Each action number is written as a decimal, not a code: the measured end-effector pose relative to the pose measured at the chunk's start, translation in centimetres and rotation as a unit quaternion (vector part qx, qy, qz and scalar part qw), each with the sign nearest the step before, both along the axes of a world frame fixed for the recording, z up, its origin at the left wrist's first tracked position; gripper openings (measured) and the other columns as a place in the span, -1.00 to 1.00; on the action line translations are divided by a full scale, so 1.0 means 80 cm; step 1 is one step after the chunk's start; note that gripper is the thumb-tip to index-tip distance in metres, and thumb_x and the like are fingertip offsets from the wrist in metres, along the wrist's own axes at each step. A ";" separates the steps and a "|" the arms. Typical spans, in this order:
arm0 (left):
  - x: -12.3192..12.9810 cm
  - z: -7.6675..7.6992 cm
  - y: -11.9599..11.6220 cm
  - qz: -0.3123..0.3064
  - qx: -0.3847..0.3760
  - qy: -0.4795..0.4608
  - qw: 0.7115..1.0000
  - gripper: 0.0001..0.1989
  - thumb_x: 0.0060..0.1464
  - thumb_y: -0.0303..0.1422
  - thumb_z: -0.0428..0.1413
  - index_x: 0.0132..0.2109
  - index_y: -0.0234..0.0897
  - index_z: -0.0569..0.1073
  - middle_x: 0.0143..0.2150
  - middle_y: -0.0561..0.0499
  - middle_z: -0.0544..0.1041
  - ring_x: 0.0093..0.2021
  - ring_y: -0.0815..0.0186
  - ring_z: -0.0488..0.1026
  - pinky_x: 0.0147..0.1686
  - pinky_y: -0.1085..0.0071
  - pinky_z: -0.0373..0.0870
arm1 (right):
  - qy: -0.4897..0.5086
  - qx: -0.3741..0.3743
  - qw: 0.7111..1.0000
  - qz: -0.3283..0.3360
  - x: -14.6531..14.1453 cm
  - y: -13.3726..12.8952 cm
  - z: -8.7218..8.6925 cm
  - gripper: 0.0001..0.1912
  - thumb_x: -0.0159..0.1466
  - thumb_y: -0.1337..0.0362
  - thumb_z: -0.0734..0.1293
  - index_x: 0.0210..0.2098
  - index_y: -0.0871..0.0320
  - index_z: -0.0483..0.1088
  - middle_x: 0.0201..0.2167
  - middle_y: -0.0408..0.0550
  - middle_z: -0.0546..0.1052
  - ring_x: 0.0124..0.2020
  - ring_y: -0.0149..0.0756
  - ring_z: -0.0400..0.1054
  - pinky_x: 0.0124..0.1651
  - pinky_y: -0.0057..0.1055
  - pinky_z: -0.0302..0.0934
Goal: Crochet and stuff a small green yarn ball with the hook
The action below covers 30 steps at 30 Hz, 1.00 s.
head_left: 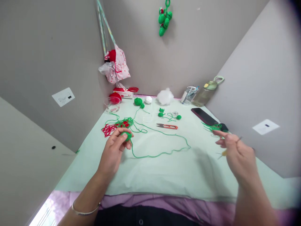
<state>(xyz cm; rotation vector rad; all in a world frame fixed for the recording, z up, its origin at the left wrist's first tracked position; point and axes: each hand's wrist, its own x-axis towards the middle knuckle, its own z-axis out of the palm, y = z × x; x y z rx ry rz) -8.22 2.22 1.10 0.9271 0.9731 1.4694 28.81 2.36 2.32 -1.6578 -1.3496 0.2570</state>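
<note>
My left hand pinches a small green crochet piece between thumb and fingers. From it a green yarn strand loops across the table and back towards a tangle of green and red yarn just beyond that hand. At the right, my right hand has its index finger stretched towards some green yarn ends beside the phone. A thin tool with a yellow grip, which looks like a crochet hook, passes through its curled fingers, partly hidden by them.
Thread snips lie mid-table, with small green crochet pieces behind. Towards the back stand white stuffing, a clear cup of pens, a bottle and a plastic tub. A phone lies right. Grey partitions enclose the table.
</note>
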 end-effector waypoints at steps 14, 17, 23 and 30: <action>0.058 -0.001 -0.025 -0.197 -0.074 -0.079 0.974 -0.91 0.30 -0.34 0.11 -0.15 -0.26 0.47 -0.15 0.02 0.47 -0.40 0.45 0.38 -0.30 0.45 0.33 | 0.412 0.034 0.862 0.293 -0.136 -0.019 -0.004 -0.69 0.15 -0.01 0.55 -0.37 0.09 0.54 -0.40 -0.05 0.58 -0.46 -0.33 0.39 -0.39 -0.34 0.33; 0.061 0.000 -0.026 -0.197 -0.073 -0.079 0.974 -0.91 0.28 -0.34 0.13 -0.16 -0.26 0.48 -0.16 0.01 0.48 -0.40 0.44 0.37 -0.31 0.44 0.33 | 0.423 0.023 0.853 0.304 -0.145 -0.020 -0.010 -0.74 0.18 0.05 0.54 -0.34 0.09 0.55 -0.37 -0.04 0.60 -0.40 -0.31 0.42 -0.35 -0.34 0.36; 0.063 0.000 -0.029 -0.204 -0.078 -0.077 0.973 -0.88 0.27 -0.31 0.15 -0.16 -0.27 0.50 -0.19 0.01 0.47 -0.39 0.42 0.38 -0.32 0.44 0.33 | 0.431 0.019 0.842 0.324 -0.149 -0.023 -0.017 -0.83 0.22 0.11 0.52 -0.32 0.07 0.59 -0.36 -0.08 0.61 -0.40 -0.34 0.43 -0.33 -0.37 0.37; 0.073 -0.007 -0.032 -0.246 -0.105 -0.104 0.958 -0.87 0.29 -0.31 0.13 -0.15 -0.28 0.50 -0.20 -0.01 0.51 -0.42 0.44 0.39 -0.32 0.45 0.32 | 0.458 -0.032 0.834 0.307 -0.160 -0.024 -0.019 -0.79 0.10 0.21 0.60 -0.28 0.07 0.61 -0.30 -0.08 0.63 -0.44 -0.38 0.41 -0.27 -0.35 0.39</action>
